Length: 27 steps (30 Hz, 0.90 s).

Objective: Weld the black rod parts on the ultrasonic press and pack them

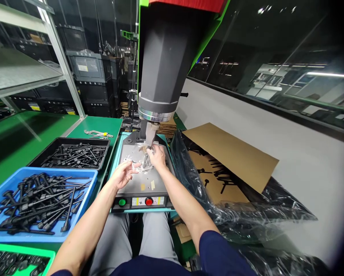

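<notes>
Clear plastic film (145, 164) is lying on the press bed (131, 188) below the tool head (151, 134), between your left hand (123, 174) and right hand (158, 156).
They're resting apart: the left loosely spread, fingertips at the film; whether the right is gripping anything, I cannot tell. Should the head drop, your right fingers could be getting pinched, and loose film could be snagging.

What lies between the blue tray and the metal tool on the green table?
A black tray of dark bolt-like parts, as the head view shows.
</notes>
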Each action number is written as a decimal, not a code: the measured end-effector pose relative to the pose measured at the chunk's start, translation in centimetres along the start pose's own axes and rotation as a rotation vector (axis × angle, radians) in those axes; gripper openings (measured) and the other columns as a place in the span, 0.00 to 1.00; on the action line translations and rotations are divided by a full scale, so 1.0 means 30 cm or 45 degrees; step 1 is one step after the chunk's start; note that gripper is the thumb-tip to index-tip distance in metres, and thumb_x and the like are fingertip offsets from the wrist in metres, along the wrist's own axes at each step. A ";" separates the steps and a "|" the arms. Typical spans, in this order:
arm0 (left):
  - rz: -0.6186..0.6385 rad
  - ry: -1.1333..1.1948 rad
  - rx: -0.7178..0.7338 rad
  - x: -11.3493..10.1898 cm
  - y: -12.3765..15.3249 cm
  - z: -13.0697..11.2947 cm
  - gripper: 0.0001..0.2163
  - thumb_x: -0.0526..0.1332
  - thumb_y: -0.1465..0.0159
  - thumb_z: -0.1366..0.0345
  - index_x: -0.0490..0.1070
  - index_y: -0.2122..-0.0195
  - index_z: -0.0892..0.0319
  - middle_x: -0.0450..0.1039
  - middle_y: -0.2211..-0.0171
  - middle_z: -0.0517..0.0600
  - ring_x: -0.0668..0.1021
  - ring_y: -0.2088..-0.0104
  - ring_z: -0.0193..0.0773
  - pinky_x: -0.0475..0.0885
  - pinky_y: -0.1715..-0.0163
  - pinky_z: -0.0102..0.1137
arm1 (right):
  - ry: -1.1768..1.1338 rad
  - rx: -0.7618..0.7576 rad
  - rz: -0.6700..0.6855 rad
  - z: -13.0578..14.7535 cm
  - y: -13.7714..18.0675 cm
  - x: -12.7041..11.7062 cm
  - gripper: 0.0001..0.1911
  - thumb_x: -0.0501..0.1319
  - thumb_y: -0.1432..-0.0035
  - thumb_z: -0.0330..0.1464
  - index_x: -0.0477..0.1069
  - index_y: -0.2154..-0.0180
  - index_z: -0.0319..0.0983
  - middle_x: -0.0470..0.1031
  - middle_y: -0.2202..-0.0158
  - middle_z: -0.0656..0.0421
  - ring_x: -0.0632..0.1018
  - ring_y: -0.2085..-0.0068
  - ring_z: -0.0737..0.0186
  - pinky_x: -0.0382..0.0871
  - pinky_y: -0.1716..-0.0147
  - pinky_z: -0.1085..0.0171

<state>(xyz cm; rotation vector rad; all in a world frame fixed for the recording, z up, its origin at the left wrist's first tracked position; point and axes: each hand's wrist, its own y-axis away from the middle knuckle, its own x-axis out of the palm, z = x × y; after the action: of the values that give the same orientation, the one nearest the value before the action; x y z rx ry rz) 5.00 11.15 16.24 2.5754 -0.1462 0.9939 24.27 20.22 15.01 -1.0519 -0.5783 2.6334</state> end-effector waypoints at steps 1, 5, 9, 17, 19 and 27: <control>-0.013 -0.010 0.008 -0.001 -0.003 -0.003 0.09 0.65 0.39 0.67 0.64 0.64 0.59 0.81 0.62 0.56 0.82 0.76 0.37 0.66 0.91 0.19 | 0.023 -0.003 0.068 0.003 -0.017 -0.005 0.17 0.63 0.42 0.39 0.76 0.53 0.39 0.73 0.57 0.50 0.73 0.52 0.51 0.68 0.50 0.57; -0.045 -0.037 0.040 -0.014 -0.014 -0.012 0.10 0.66 0.41 0.67 0.63 0.65 0.60 0.80 0.62 0.56 0.82 0.75 0.35 0.64 0.91 0.17 | 0.035 -0.027 0.181 0.020 -0.063 -0.019 0.11 0.63 0.42 0.36 0.78 0.60 0.37 0.74 0.61 0.50 0.73 0.52 0.50 0.68 0.50 0.57; -0.087 -0.079 0.106 -0.035 -0.025 -0.014 0.11 0.67 0.43 0.65 0.64 0.66 0.60 0.80 0.62 0.55 0.81 0.74 0.35 0.66 0.89 0.19 | -0.103 -0.077 0.117 0.029 -0.055 -0.055 0.10 0.61 0.42 0.34 0.76 0.61 0.37 0.73 0.59 0.50 0.74 0.55 0.52 0.69 0.51 0.56; -0.445 -0.584 0.256 -0.131 -0.053 0.024 0.11 0.64 0.44 0.59 0.69 0.66 0.62 0.79 0.58 0.60 0.82 0.67 0.39 0.75 0.76 0.28 | -0.701 0.186 0.544 -0.043 0.254 -0.212 0.15 0.63 0.44 0.40 0.73 0.57 0.39 0.76 0.65 0.58 0.77 0.64 0.59 0.73 0.61 0.60; -0.606 -0.732 0.309 -0.158 -0.044 0.041 0.13 0.64 0.44 0.61 0.71 0.62 0.63 0.77 0.54 0.62 0.81 0.57 0.46 0.78 0.61 0.38 | -0.792 0.153 0.551 -0.024 0.327 -0.248 0.16 0.65 0.45 0.40 0.74 0.56 0.39 0.77 0.64 0.57 0.78 0.63 0.59 0.73 0.62 0.61; -0.463 -1.454 0.956 -0.111 0.151 0.167 0.23 0.61 0.39 0.63 0.68 0.42 0.57 0.69 0.41 0.57 0.72 0.41 0.48 0.69 0.42 0.44 | -0.650 -0.419 0.380 0.144 0.381 -0.316 0.11 0.68 0.42 0.39 0.76 0.58 0.42 0.78 0.61 0.56 0.78 0.58 0.57 0.73 0.56 0.59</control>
<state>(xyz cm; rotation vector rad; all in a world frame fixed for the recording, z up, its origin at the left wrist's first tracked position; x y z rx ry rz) 4.63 4.92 12.00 3.3017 0.4737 -0.7779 27.07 5.42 18.47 -0.5570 -1.0621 3.1699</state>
